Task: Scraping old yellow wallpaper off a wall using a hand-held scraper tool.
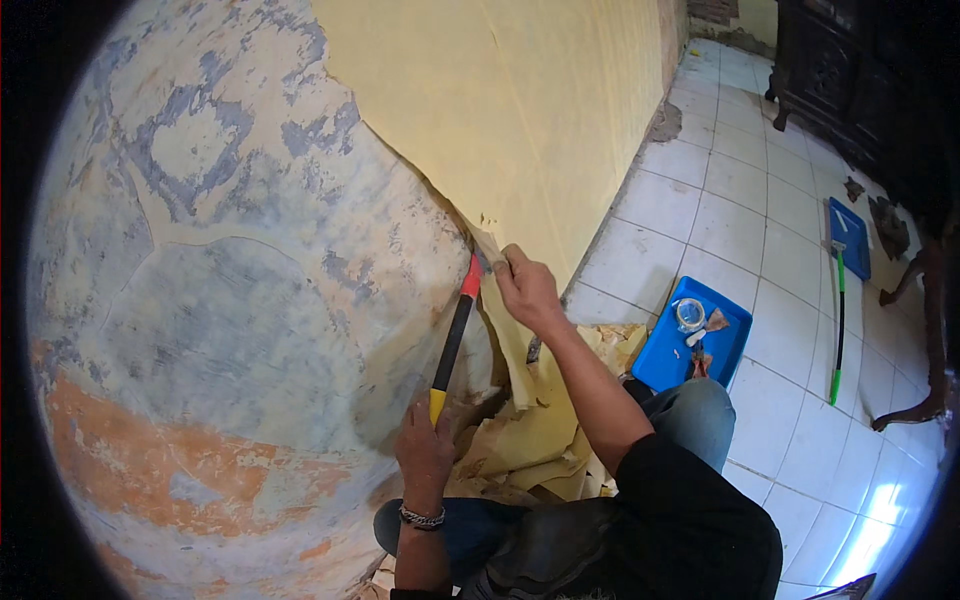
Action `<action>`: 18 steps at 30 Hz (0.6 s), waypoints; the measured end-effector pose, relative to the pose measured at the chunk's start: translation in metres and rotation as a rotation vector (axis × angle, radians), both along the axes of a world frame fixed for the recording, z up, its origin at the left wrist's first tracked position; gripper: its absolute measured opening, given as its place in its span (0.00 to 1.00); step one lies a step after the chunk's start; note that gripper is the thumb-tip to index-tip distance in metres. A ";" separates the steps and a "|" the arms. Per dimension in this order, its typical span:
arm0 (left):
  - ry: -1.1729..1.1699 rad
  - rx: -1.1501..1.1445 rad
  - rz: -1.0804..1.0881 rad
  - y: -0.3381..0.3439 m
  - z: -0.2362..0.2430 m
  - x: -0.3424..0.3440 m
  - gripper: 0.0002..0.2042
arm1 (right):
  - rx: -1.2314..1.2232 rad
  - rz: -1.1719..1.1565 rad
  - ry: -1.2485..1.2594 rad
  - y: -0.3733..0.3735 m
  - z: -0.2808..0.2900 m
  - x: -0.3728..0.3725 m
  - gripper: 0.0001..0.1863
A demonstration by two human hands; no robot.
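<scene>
My left hand (425, 455) is closed around the yellow end of a long scraper (456, 338) with a black handle and a red head. The scraper's head reaches the loose edge of a yellow wallpaper sheet (490, 110), and its blade is mostly hidden there. Up beside that head, my right hand (528, 290) pinches the peeling wallpaper edge. A torn strip (512, 350) hangs down below my right hand. To the left lies the stripped wall (220, 310), patchy with grey, white and orange.
Torn wallpaper scraps (540, 455) are heaped by my knees. A blue tray (655, 345) to the right holds a tape roll (690, 315) and small tools. Farther right are a second blue tray (850, 235), a green-and-black pole (840, 320) and dark carved furniture (830, 75) on white floor tiles.
</scene>
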State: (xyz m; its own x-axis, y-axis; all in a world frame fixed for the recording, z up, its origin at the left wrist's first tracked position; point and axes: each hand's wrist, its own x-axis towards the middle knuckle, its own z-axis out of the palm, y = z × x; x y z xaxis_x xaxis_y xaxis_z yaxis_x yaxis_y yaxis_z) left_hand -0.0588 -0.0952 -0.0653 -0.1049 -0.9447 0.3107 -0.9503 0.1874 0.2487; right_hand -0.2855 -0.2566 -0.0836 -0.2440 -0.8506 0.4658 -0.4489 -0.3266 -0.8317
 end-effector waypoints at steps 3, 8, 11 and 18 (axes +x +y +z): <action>0.032 -0.012 -0.010 0.003 -0.002 0.000 0.19 | 0.020 0.064 -0.176 -0.001 0.002 0.003 0.11; 0.026 0.033 -0.003 0.001 -0.004 -0.002 0.20 | 0.060 0.127 -0.298 -0.012 -0.009 0.003 0.10; 0.033 0.042 -0.008 -0.001 -0.002 -0.006 0.21 | -0.441 -0.295 -0.048 -0.036 -0.011 -0.020 0.11; 0.036 -0.015 -0.040 0.002 -0.008 -0.003 0.19 | -0.006 -0.118 -0.067 -0.042 -0.007 -0.011 0.11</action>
State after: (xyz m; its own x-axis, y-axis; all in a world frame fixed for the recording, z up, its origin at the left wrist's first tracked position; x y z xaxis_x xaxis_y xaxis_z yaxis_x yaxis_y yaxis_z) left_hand -0.0614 -0.0935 -0.0735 -0.1308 -0.9351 0.3295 -0.9325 0.2289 0.2794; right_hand -0.2964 -0.2985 -0.0905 -0.3731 -0.8111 0.4505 -0.4281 -0.2803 -0.8592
